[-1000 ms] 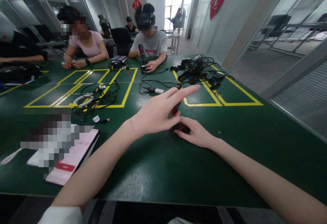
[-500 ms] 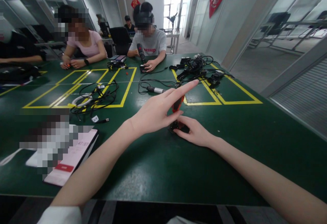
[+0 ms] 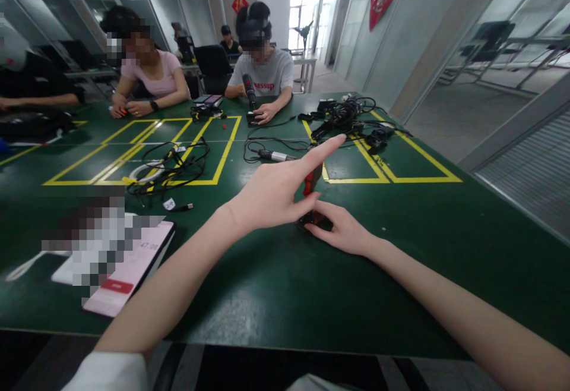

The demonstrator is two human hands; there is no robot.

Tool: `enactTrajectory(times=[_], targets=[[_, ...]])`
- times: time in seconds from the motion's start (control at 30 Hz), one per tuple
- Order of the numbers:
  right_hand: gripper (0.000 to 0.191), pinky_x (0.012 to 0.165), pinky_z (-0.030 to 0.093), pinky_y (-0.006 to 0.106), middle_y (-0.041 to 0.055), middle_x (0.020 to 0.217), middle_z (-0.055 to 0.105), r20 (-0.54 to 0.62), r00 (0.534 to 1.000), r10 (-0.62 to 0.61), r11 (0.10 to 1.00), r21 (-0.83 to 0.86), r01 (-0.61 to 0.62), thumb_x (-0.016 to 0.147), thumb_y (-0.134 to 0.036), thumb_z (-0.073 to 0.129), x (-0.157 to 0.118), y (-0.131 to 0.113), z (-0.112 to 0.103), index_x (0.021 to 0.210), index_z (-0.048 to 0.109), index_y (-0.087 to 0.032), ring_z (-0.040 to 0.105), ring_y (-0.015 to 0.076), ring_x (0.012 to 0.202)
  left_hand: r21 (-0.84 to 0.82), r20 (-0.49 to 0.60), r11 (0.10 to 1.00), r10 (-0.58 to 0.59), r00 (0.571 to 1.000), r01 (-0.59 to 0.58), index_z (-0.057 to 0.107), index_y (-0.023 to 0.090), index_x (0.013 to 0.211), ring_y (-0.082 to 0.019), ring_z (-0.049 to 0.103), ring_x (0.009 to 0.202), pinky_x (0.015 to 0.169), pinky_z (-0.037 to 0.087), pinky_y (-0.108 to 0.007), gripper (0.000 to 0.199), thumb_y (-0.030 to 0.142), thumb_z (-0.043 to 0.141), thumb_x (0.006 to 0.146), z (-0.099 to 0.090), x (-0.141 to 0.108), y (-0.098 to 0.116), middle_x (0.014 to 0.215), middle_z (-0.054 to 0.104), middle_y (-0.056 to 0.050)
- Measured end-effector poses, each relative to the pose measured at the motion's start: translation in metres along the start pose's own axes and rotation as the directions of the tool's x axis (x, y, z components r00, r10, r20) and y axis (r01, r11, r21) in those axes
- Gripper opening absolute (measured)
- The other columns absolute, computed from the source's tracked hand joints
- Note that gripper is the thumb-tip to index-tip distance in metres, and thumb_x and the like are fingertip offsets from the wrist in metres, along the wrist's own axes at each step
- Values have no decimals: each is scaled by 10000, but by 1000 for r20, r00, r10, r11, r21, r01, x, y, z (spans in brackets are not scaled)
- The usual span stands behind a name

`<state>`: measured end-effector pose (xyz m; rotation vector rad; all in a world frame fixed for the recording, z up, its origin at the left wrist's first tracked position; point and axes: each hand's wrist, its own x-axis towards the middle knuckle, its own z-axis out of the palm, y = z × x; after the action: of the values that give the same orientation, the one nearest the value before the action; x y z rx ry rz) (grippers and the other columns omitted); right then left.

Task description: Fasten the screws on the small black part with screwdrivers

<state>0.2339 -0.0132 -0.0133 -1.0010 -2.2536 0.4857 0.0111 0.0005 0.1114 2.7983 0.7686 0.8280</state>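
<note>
Close in front of me, a red and black object [image 3: 312, 181] stands upright between my hands; its kind is mostly hidden. My left hand [image 3: 275, 194] is around its upper part from the left, thumb and index finger stretched past it, the other fingers out of sight behind the hand. Lower down, my right hand [image 3: 342, 228] pinches a dark part [image 3: 307, 221] at the table surface with thumb and fingers. Whether this dark part is joined to the red and black object, I cannot tell.
A pink-screened phone [image 3: 129, 266] lies left on the green table [image 3: 249, 296]. Cable coils [image 3: 178, 168], a silver-black cylindrical tool [image 3: 276, 156] and a black cable heap [image 3: 342, 116] lie beyond. Across the table, a person [image 3: 262, 73] holds a black tool [image 3: 248, 88] over a small box.
The view has shifted slightly, so the table things sit a little further right and higher. Both hands keep their pose and hold.
</note>
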Motion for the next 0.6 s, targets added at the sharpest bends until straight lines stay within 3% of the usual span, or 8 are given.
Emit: enactTrajectory(times=[0.13, 0.37, 0.5, 0.6], targets=[[100, 706, 557, 345, 49, 895, 696, 3, 1000, 10, 1000, 16, -11, 958, -303, 634, 0, -1, 0, 1006, 615, -218, 667, 212, 763, -55, 35, 998, 27, 999, -25, 212, 228, 1671, -153, 652, 721, 669, 468, -243, 799, 205, 519, 934, -4, 0, 4, 1036, 755, -41], [115, 706, 555, 354, 52, 896, 701, 6, 1000, 20, 1000, 15, -20, 951, -303, 630, 0, -1, -1, 1024, 620, -214, 665, 221, 762, 41, -4, 999, -10, 1000, 11, 244, 240, 1655, -138, 628, 699, 659, 442, -238, 764, 243, 528, 947, -1, 0, 1, 968, 740, -2], [111, 709, 550, 352, 53, 899, 703, 5, 1000, 12, 1000, 10, -12, 949, -298, 635, 0, 0, -1, 1024, 621, -216, 667, 221, 758, 7, 3, 1000, 17, 1000, -17, 243, 234, 1656, -152, 646, 782, 696, 473, -243, 779, 207, 512, 925, -1, 1, 0, 1040, 742, -29], [112, 709, 549, 353, 55, 899, 700, 5, 1000, 12, 1000, 5, -12, 954, -299, 624, 0, 1, 0, 1025, 615, -213, 669, 222, 763, -1, 15, 1000, 16, 1000, -16, 247, 239, 1656, -141, 626, 740, 693, 473, -242, 760, 208, 511, 944, -2, 2, 0, 1136, 746, -51]])
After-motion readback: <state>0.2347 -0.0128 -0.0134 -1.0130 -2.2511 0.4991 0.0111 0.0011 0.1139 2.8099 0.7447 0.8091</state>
